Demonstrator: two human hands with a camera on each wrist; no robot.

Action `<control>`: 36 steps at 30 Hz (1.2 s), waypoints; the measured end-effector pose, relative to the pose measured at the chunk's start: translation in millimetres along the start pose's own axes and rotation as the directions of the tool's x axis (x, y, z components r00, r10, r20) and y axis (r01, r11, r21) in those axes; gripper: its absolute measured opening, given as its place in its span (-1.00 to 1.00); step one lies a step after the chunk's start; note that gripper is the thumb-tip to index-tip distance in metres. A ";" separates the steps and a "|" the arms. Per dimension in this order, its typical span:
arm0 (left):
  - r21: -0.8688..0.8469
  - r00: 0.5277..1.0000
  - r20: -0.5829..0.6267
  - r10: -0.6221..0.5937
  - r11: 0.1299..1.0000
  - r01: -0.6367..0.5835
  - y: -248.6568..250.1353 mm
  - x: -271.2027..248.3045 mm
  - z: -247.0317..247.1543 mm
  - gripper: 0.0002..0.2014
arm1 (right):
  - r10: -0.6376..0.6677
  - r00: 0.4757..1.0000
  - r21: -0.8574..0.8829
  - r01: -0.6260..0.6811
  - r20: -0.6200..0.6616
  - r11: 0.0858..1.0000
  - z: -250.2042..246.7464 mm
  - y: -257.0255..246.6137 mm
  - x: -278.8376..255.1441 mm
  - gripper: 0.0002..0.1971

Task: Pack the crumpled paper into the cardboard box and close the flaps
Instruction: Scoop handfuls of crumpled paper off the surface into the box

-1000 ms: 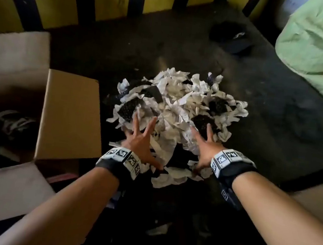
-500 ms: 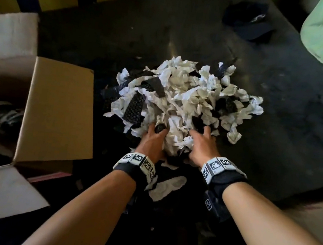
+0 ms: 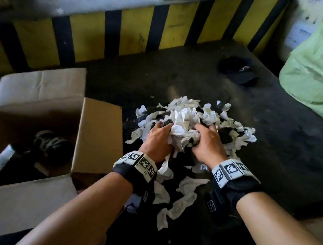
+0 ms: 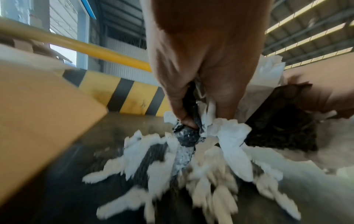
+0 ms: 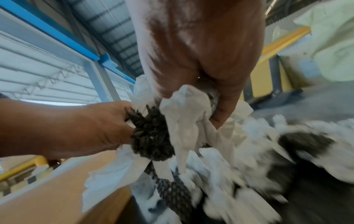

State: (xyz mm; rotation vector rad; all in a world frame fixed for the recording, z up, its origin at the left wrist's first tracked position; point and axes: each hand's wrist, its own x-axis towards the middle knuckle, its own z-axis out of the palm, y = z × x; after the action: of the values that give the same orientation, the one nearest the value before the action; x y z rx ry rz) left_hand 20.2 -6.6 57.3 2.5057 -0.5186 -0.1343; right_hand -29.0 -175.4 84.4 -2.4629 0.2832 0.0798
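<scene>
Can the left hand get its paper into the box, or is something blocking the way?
Probably yes. The left hand grips crumpled paper, and the cardboard box stands open just to its left. Only the box's raised flap stands between, so the hand likely must lift over it.

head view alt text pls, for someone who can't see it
Both hands, left and right, clutch a bundle from a crumpled paper pile on a dark floor. An open cardboard box sits left, flaps up.
</scene>
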 end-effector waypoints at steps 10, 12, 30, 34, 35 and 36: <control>0.066 0.974 -0.187 0.131 0.990 -0.121 -50.2 -49.9 -195.7 -0.62 | -0.281 0.952 0.101 0.293 -0.118 0.951 6.3 -186.1 -11.2 -0.63; 0.077 0.971 -0.215 0.106 0.993 -0.091 -73.7 -70.3 -242.2 -0.63 | -0.345 0.931 0.141 0.360 -0.119 0.922 24.3 -233.0 -12.3 -0.65; 0.028 0.934 0.009 -0.356 0.934 0.356 -322.3 -175.9 -301.8 -0.23 | -0.220 0.887 -0.096 0.280 0.405 0.955 237.9 -372.3 -2.5 -0.26; 0.112 0.914 0.112 -0.391 0.918 0.379 -343.8 -170.2 -310.5 -0.30 | -0.254 0.880 -0.091 0.314 0.400 0.945 243.2 -377.8 17.7 -0.32; 0.122 0.888 0.193 -0.417 0.908 0.400 -349.6 -167.0 -308.4 -0.24 | -0.238 0.856 -0.120 0.325 0.459 0.938 249.6 -379.6 20.8 -0.34; 0.150 0.845 0.275 -0.458 0.889 0.432 -350.3 -166.1 -306.2 -0.15 | -0.196 0.819 -0.170 0.334 0.539 0.927 258.3 -379.4 22.6 -0.37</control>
State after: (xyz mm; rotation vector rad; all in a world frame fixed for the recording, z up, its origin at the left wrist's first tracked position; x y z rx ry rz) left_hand 47.5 483.2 114.9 2.6595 -0.0412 -0.7016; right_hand 80.8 270.3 107.0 -2.5929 -0.3315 0.6838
